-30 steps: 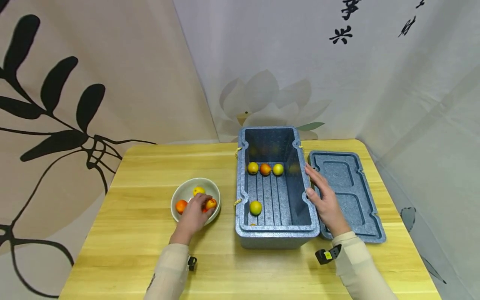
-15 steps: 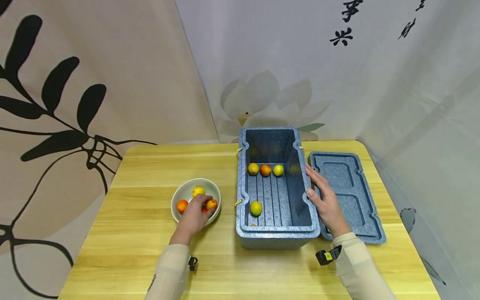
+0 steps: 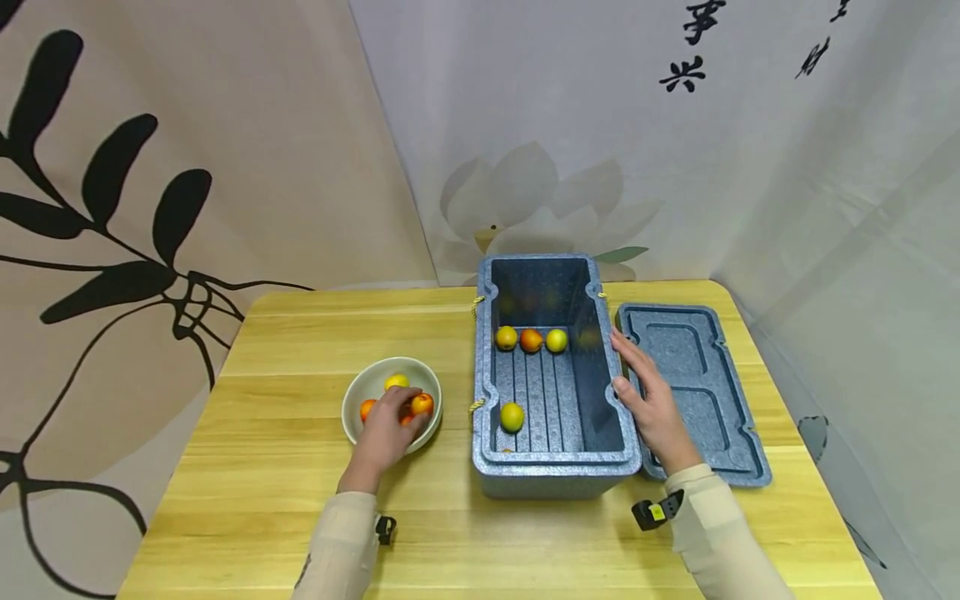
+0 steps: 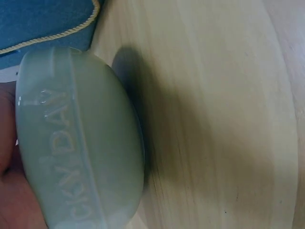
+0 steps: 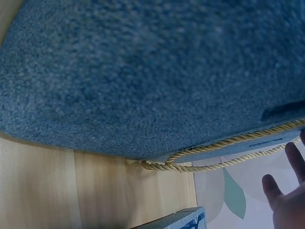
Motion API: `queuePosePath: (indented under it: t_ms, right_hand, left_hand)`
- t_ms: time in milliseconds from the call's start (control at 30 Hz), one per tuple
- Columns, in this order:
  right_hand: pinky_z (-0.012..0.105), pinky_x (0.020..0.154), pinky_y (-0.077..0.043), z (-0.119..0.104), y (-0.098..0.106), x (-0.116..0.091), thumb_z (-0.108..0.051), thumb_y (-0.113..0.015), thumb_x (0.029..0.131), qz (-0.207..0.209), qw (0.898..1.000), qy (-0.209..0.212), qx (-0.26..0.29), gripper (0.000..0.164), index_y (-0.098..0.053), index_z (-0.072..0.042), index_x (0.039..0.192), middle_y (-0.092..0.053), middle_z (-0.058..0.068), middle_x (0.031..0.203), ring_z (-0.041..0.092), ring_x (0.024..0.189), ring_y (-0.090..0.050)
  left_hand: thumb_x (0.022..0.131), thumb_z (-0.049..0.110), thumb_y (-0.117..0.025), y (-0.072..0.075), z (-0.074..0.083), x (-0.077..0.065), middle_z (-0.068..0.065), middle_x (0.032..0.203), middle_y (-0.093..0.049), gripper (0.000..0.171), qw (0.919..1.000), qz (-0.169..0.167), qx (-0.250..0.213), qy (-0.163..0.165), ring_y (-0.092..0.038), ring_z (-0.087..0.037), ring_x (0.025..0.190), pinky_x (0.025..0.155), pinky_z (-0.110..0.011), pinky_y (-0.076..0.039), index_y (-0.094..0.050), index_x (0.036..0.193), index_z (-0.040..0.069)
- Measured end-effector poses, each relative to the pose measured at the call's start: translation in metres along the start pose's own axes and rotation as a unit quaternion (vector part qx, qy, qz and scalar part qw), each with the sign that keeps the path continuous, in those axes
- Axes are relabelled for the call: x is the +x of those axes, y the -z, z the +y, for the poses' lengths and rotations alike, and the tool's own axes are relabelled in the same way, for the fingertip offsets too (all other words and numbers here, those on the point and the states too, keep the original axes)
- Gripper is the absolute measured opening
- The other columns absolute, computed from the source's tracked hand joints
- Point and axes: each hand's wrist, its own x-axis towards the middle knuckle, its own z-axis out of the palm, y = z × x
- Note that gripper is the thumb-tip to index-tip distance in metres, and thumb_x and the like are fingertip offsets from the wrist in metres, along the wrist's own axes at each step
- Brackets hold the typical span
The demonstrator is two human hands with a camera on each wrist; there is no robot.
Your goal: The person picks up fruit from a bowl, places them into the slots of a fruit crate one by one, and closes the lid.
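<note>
My left hand (image 3: 386, 429) reaches into a pale green bowl (image 3: 356, 398), its curled fingers and thumb around a small orange-red fruit (image 3: 423, 403). Beside it in the bowl lie a yellow fruit (image 3: 396, 381) and another orange one (image 3: 367, 409), partly hidden by the hand. The left wrist view shows the bowl's outer wall (image 4: 95, 129) with raised letters. My right hand (image 3: 656, 412) rests with extended fingers on the right rim of a blue-grey speckled box (image 3: 555, 457). Inside stand a yellow fruit (image 3: 506, 337), an orange-red one (image 3: 531, 340) and yellow-green ones (image 3: 557, 340).
Right of the box lies its flat lid (image 3: 697, 367), partly under the right forearm side. Twisted gold rope (image 5: 228, 142) runs along the box's side. A wooden table (image 3: 262, 467) carries everything, with a printed cloth (image 3: 322, 125) hanging behind it.
The left hand shifts only slightly in the bowl, and the orange-red fruit at its fingertips moves a little away from me. The right hand and the box stay put.
</note>
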Motion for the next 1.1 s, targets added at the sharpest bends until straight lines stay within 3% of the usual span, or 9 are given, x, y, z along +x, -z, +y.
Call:
queuePosePath:
  t_ms: [167, 367, 533, 633, 800, 1100]
  right_hand:
    - [0.035, 0.113, -0.021, -0.001, 0.001, 0.002, -0.001, -0.051, 0.099, 0.005, 1.0, 0.002, 0.0, 0.048, -0.042, 0.004, 0.145, -0.033, 0.021, 0.153, 0.028, 0.142, -0.026]
    - [0.031, 0.113, -0.022, -0.001, 0.001, 0.001, 0.0, -0.051, 0.099, 0.004, 1.0, 0.0, 0.003, 0.048, -0.041, 0.005, 0.145, -0.033, 0.022, 0.153, 0.028, 0.143, -0.026]
    - [0.049, 0.114, -0.02, -0.001, 0.001, 0.0, -0.002, -0.05, 0.099, 0.001, 1.0, -0.013, -0.006, 0.048, -0.042, 0.001, 0.147, -0.033, 0.016, 0.155, 0.023, 0.143, -0.025]
    - [0.058, 0.112, -0.018, 0.0, 0.001, -0.001, -0.004, -0.05, 0.1, -0.004, 1.0, -0.021, -0.007, 0.048, -0.042, -0.001, 0.148, -0.032, 0.014, 0.155, 0.022, 0.143, -0.024]
    - [0.06, 0.112, -0.018, 0.0, 0.001, -0.001, -0.005, -0.05, 0.101, -0.01, 1.0, -0.027, -0.003, 0.048, -0.04, -0.002, 0.149, -0.031, 0.013, 0.156, 0.023, 0.144, -0.023]
    - [0.049, 0.113, -0.022, -0.002, 0.001, -0.001, -0.004, -0.049, 0.101, -0.005, 1.0, -0.02, -0.001, 0.048, -0.041, -0.004, 0.149, -0.032, 0.011, 0.156, 0.023, 0.143, -0.024]
  left_hand:
    - [0.082, -0.004, -0.077, 0.004, 0.003, 0.0, -0.015, 0.109, -0.06, 0.036, 0.9961, 0.029, -0.083, 0.008, -0.063, -0.032, 0.103, 0.087, -0.037, -0.056, -0.065, 0.116, -0.005]
    - [0.083, -0.003, -0.077, 0.011, 0.008, -0.001, -0.015, 0.109, -0.061, 0.035, 0.9892, 0.047, -0.137, 0.024, -0.062, -0.033, 0.106, 0.088, -0.038, -0.055, -0.066, 0.116, -0.003]
    - [0.085, -0.007, -0.073, 0.017, 0.008, 0.0, -0.02, 0.115, -0.06, 0.036, 0.9782, 0.046, -0.198, 0.042, -0.059, -0.036, 0.11, 0.092, -0.039, -0.052, -0.064, 0.119, -0.006]
    - [0.086, -0.007, -0.072, 0.022, 0.011, 0.002, -0.022, 0.119, -0.058, 0.036, 0.9763, 0.051, -0.207, 0.04, -0.057, -0.037, 0.112, 0.093, -0.035, -0.052, -0.063, 0.121, -0.007]
    - [0.086, -0.005, -0.073, 0.035, 0.018, 0.008, -0.021, 0.119, -0.058, 0.037, 0.9769, 0.074, -0.199, 0.023, -0.057, -0.034, 0.112, 0.091, -0.029, -0.052, -0.063, 0.121, -0.007]
    - [0.087, -0.009, -0.07, 0.062, 0.067, 0.017, -0.025, 0.12, -0.057, 0.035, 0.9734, 0.084, -0.213, -0.006, -0.057, -0.035, 0.112, 0.095, -0.041, -0.051, -0.06, 0.121, -0.013]
